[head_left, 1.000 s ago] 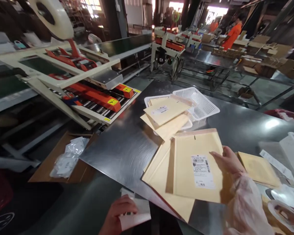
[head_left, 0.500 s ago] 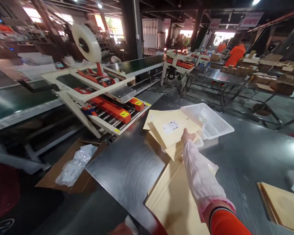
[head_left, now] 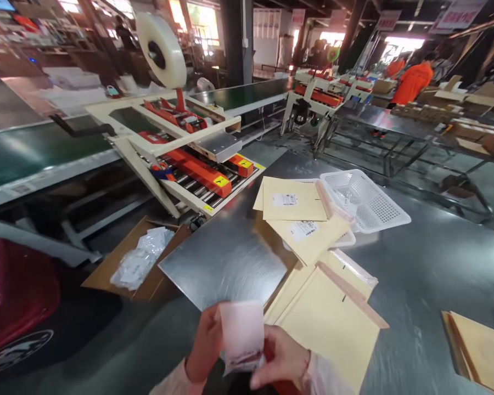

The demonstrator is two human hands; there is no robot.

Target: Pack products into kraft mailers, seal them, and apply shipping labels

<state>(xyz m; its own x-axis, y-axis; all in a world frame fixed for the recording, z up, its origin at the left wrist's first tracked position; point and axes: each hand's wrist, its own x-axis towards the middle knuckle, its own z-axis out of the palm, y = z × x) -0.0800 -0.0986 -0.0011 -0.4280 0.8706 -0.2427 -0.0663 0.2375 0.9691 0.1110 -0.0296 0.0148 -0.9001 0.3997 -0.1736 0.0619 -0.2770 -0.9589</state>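
Note:
Low in the head view, my left hand (head_left: 207,341) grips the left side of a white printed label (head_left: 242,329), possibly part of a strip. My right hand (head_left: 285,354) has its fingers closed on the label's right side. Print shows along its lower part, blurred. To the right, close to my right hand, lies a stack of yellow padded envelopes (head_left: 329,323) with pinkish flap strips. Beyond it, a smaller envelope with a label (head_left: 294,206) rests on other envelopes, over a white plastic basket.
A second white perforated basket (head_left: 366,203) sits at the back of the metal table (head_left: 226,263). More envelopes (head_left: 481,351) lie at right. Left are an orange-and-white carton-sealing machine (head_left: 189,148), an open cardboard box (head_left: 102,271) of plastic packets and a dark red bin (head_left: 20,296). A person (head_left: 414,82) stands far off.
My right hand has left the envelopes on the basket and come back to the label beside my left hand. The top labelled envelope now lies flat, released. The view has shifted left.

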